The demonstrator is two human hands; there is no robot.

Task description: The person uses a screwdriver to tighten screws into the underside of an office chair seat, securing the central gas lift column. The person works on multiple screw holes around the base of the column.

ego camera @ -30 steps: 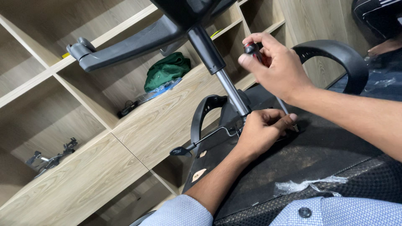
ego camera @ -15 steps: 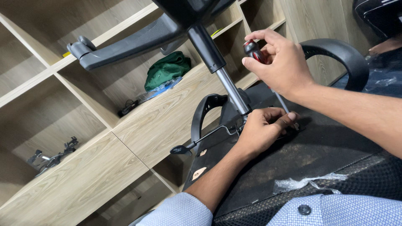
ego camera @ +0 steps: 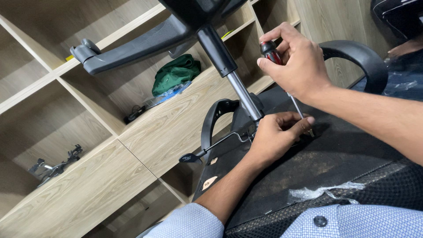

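Right hand (ego camera: 299,66) clenched round screwdriver (ego camera: 282,75) handle, red-black; shaft slants down to upturned chair underside (ego camera: 335,154). Left hand (ego camera: 275,134) pinches near tip, steadying. Tool judged light, rigid; handle best hold. Gas cylinder (ego camera: 233,75) far left.

1. The right hand (ego camera: 297,66) sits above the left hand (ego camera: 275,134), gripping the screwdriver (ego camera: 282,77), whose shaft runs down to just beside the left thumb.
2. The left hand rests on the underside of the chair seat (ego camera: 335,163).
3. The gas cylinder (ego camera: 229,70) rises left of both hands.
4. The lever (ego camera: 211,150) juts left of the left hand.
5. An armrest (ego camera: 361,57) curves right of the right hand.
6. Shelves (ego camera: 88,132) stand behind, left of the hands.
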